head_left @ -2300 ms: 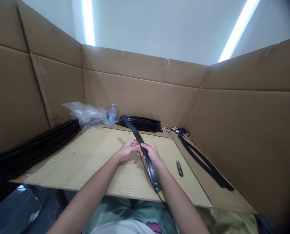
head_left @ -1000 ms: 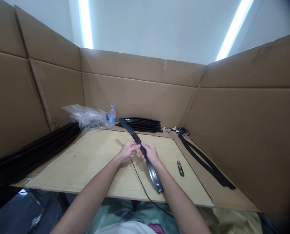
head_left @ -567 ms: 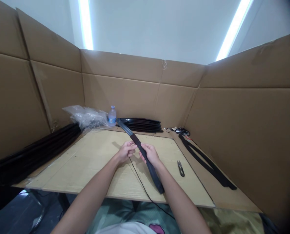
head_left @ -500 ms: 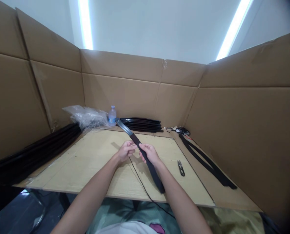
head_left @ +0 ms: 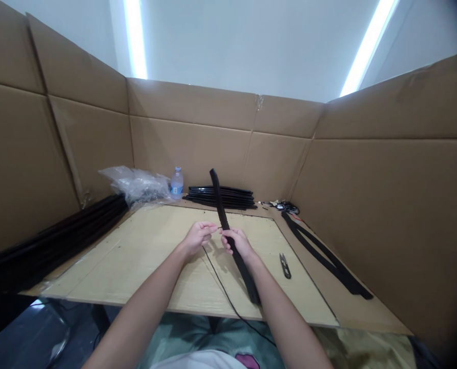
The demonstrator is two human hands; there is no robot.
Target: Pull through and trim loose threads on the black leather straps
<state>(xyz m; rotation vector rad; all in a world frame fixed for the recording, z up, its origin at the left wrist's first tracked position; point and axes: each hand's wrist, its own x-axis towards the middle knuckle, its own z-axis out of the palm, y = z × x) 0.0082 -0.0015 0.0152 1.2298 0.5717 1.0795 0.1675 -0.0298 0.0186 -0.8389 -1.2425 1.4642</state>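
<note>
A long, slightly curved black strip [head_left: 241, 266] slants across the middle of the table, its far end raised toward the back wall. Around its middle my right hand [head_left: 236, 242] is closed, thumb on top. My left hand [head_left: 198, 239] pinches a thin black cord [head_left: 221, 282] just left of the strip. A short stretch of the cord spans from my left fingertips to the strip's edge; the rest trails down over the table's front edge. Small black thread snips [head_left: 285, 266] lie to the right of my right hand.
Several glossy black strips [head_left: 236, 198] are stacked at the back beside a water bottle [head_left: 177, 183] and clear plastic bags [head_left: 140, 185]. More black strips [head_left: 59, 238] lie along the left; two flat ones [head_left: 320, 252] on the right. Cardboard walls [head_left: 198, 148] enclose the table [head_left: 136, 256].
The strip has been turned in my right hand: its far end has swung right and up, and its glossy side no longer shows. My left hand stays near the same spot.
</note>
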